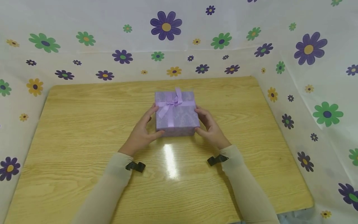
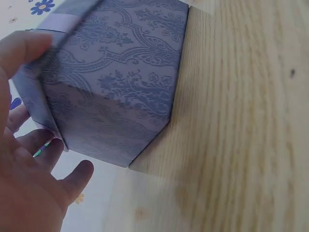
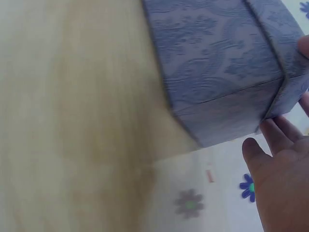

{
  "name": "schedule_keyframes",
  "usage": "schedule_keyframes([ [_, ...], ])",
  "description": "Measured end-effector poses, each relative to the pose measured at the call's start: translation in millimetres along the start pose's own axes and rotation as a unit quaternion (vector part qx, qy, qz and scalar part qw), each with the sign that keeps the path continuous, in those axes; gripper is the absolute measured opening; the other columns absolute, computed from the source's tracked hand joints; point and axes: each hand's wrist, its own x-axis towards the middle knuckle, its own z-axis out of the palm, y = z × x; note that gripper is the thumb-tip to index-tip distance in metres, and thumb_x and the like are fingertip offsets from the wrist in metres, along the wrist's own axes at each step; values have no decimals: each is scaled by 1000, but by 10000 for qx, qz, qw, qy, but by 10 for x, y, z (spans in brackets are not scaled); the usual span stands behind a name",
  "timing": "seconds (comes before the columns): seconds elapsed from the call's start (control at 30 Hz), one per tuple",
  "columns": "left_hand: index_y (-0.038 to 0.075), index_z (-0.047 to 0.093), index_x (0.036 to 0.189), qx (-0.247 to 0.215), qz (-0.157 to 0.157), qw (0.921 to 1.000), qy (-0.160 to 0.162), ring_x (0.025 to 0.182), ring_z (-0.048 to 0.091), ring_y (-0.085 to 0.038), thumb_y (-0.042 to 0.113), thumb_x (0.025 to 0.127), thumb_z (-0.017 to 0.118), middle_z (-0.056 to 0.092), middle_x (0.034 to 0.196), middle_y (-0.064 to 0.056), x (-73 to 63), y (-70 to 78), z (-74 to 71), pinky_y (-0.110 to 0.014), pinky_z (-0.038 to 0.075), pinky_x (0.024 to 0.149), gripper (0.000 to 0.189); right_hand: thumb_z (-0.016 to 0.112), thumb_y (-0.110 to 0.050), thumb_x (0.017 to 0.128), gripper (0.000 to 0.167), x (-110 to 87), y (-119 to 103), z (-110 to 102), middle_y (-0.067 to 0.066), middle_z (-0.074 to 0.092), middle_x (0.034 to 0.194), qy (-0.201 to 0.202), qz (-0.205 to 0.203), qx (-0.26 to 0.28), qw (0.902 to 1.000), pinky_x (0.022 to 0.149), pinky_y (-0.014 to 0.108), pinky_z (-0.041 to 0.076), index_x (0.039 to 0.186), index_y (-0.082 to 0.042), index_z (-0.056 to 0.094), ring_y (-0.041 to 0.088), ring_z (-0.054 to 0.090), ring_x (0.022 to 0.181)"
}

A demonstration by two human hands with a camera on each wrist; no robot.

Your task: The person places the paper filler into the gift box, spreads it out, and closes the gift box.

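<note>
A purple patterned gift box (image 1: pixel 183 116) rests on the wooden table, its lid tied with a lilac ribbon bow (image 1: pixel 174 102). My left hand (image 1: pixel 139 132) grips the box's left side, thumb at the front and fingers along the side. On the opposite side my right hand (image 1: pixel 211 128) holds it in much the same way. In the left wrist view, the left hand's thumb and fingers meet the box (image 2: pixel 130 72) around the lid rim. In the right wrist view, fingers of the right hand (image 3: pixel 285 166) touch the box (image 3: pixel 217 53) near the lid's edge; its thumb is partly cut off.
The wooden table (image 1: pixel 84 124) has rounded corners and a bright light reflection in front of the box. White cloth (image 1: pixel 98 18) printed with purple, green and yellow flowers surrounds its back and sides. Black straps (image 1: pixel 135 166) show at both wrists.
</note>
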Motion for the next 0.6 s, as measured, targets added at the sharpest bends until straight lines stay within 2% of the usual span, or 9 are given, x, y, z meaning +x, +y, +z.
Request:
schedule_keyframes([
  [0.13,34,28,163,73,-237,9997,-34,157,19,-20,23,88,85,13,171,17,-10,3,16,-51,27,124,94,60,20,90,70,-39,53,6,23,23,166,37,98,113,9999,126,58,16,152,9,31,40,25,153],
  [0.27,40,28,162,72,-517,9986,-90,154,27,-29,29,88,85,13,170,20,-23,-20,24,-55,28,123,94,60,21,89,71,-48,62,10,21,23,166,50,114,132,9998,127,51,18,153,8,31,37,25,154],
  [0.37,43,27,161,25,-606,9981,-124,152,31,-36,32,88,85,12,169,22,-23,-24,20,-59,28,121,94,61,18,91,70,-42,67,4,20,23,167,9,111,154,9998,127,47,19,153,7,31,32,24,155],
  [0.43,45,25,161,2,-593,9981,-182,152,30,-37,35,88,85,10,169,23,-22,-23,10,-60,28,121,95,65,9,95,68,-36,74,-10,20,23,167,-56,68,181,9998,127,48,19,154,7,31,30,22,156],
  [0.5,46,23,161,27,-535,9982,-255,154,27,-33,39,89,84,9,169,23,-21,-25,-10,-58,27,122,95,68,-7,100,66,-33,80,-36,20,24,166,-133,-41,210,9997,127,51,18,154,7,31,30,22,156],
  [0.6,43,20,163,152,-352,9986,-357,155,23,-28,41,91,81,13,170,18,-23,-50,-75,-55,27,123,95,66,-30,103,70,-37,91,-94,23,29,164,-135,-209,242,9994,126,55,20,152,8,34,31,27,154],
])
